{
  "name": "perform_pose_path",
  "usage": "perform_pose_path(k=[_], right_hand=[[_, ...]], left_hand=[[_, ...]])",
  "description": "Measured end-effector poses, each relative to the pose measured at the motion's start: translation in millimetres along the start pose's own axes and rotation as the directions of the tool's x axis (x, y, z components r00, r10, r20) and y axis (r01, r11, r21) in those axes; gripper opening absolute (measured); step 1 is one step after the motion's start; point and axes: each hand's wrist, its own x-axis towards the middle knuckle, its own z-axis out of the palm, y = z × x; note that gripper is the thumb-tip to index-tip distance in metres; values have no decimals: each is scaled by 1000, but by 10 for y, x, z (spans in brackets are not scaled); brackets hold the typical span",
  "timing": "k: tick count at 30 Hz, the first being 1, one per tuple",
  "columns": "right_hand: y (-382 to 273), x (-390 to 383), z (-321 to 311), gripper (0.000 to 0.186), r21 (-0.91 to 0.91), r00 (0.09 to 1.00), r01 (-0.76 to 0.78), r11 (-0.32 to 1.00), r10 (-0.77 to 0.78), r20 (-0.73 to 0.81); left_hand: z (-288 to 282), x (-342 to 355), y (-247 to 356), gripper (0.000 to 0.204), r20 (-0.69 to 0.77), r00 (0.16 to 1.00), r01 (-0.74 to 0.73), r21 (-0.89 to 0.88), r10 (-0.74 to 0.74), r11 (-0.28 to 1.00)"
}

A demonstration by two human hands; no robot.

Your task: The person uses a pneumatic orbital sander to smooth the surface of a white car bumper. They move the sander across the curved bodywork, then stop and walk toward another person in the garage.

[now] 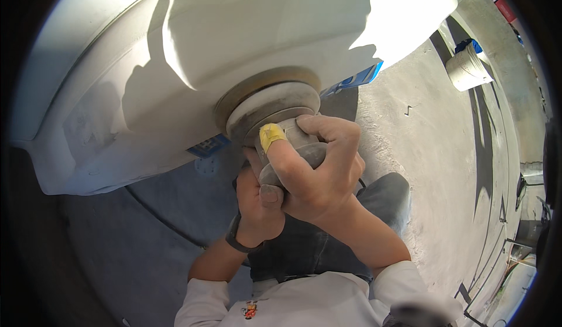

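Between my hands is a round, dusty grey sander (pixel 275 106), its disc pad up against the pale car body panel (pixel 246 34). My right hand (pixel 319 178) wraps over the top of the sander's body, and its thumb, wound in yellow tape (pixel 271 135), presses along the side. Lower down, my left hand (pixel 257 204) is closed around the sander's handle end, thumb folded over it; a dark wristband (pixel 237 236) circles that wrist. The underside of the left fingers is hidden.
A blue printed piece (pixel 357 80) pokes out beneath the panel, with another blue patch (pixel 209 145) to the left. A dark hose (pixel 164 221) runs over the grey floor (pixel 427 140). A white bucket (pixel 468 69) with blue cloth stands far right. My knee (pixel 389 195) is close by.
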Motion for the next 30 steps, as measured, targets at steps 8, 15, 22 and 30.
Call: perform_pose_path(k=[8,15,22,30], right_hand=[[513,-243,-137,39,-1,990,-143,990,143,-3],[993,-28,-308,48,-2,985,-162,987,162,-54],[-6,-407,128,19,103,998,-57,993,55,19],[1473,-73,-349,60,103,809,-571,815,579,-100]], left_hand=[[446,390,-215,72,79,984,-166,52,161,985],[886,714,-70,55,182,981,-1,351,-68,936],[336,89,-581,60,-672,730,13,192,122,981],[609,497,-16,44,358,877,-463,459,319,758]])
